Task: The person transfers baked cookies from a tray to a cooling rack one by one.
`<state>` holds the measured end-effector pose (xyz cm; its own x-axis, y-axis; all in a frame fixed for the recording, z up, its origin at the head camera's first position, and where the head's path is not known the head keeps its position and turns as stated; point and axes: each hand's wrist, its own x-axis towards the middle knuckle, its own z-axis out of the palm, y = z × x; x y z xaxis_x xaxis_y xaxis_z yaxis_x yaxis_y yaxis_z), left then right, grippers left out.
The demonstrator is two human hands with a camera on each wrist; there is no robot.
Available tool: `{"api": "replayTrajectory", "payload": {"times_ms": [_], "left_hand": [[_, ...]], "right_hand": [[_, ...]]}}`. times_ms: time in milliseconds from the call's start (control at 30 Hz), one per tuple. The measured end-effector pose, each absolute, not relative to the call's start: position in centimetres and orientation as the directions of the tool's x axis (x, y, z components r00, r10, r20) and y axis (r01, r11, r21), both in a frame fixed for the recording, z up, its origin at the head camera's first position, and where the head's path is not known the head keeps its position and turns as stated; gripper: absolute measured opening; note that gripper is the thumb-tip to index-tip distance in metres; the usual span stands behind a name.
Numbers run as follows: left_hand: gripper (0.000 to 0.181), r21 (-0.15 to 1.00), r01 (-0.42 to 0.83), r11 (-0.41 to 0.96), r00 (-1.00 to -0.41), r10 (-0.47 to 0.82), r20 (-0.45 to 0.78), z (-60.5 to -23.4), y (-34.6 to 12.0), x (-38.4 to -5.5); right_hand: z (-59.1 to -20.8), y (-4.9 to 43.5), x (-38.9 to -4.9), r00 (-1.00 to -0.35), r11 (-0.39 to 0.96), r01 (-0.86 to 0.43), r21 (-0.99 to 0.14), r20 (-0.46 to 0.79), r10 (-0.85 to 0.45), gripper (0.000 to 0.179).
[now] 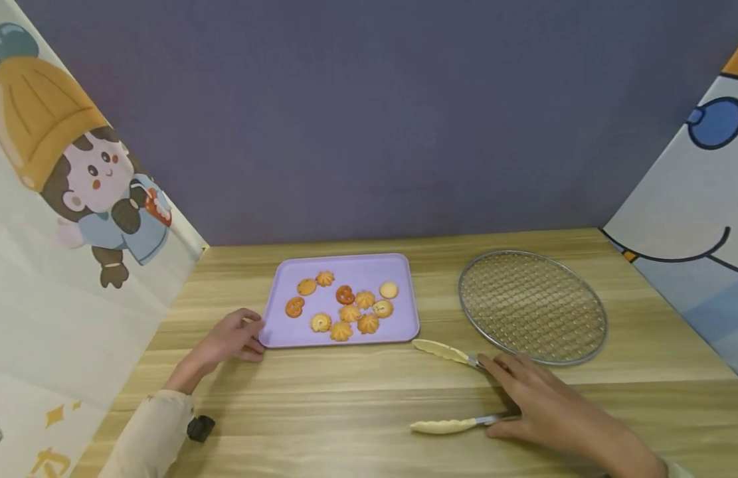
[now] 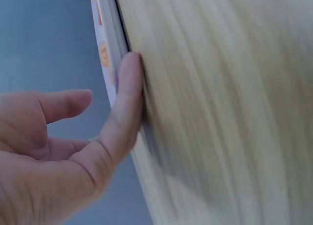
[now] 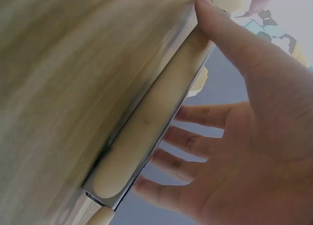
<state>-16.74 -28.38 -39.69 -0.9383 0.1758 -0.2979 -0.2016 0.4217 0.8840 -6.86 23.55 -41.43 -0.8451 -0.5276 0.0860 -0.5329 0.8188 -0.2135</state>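
Note:
My left hand is at the near left corner of a lilac tray, its fingers touching the edge. In the left wrist view one digit lies along the tray rim while another stands apart from it. Several cookies and small pretzels are scattered on the tray. My right hand holds food tongs with pale yellow tips, their two arms spread wide and pointing left. In the right wrist view, the thumb and the fingers touch opposite sides of the tongs.
A round wire mesh rack with a metal rim lies right of the tray, just beyond the tongs. The wooden tabletop meets a dark blue panel at the back. Cartoon-printed panels stand at both sides.

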Motion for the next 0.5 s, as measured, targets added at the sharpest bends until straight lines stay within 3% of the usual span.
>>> {"api": "replayTrajectory", "payload": {"times_ms": [300,500], "left_hand": [[0.033,0.862,-0.131,0.489,-0.950,0.187,-0.250,-40.8,-29.2,-17.2],[0.032,0.864,-0.078,0.498,-0.958,0.201,-0.202,-41.3,-29.2,-17.5]], "right_hand": [[-42.0,23.3,-6.8,-0.853,0.821,-0.519,-0.239,0.079,-0.517,0.101],[-42.3,23.4,-6.9,-0.853,0.824,-0.522,-0.223,0.136,-0.503,0.101]]}}
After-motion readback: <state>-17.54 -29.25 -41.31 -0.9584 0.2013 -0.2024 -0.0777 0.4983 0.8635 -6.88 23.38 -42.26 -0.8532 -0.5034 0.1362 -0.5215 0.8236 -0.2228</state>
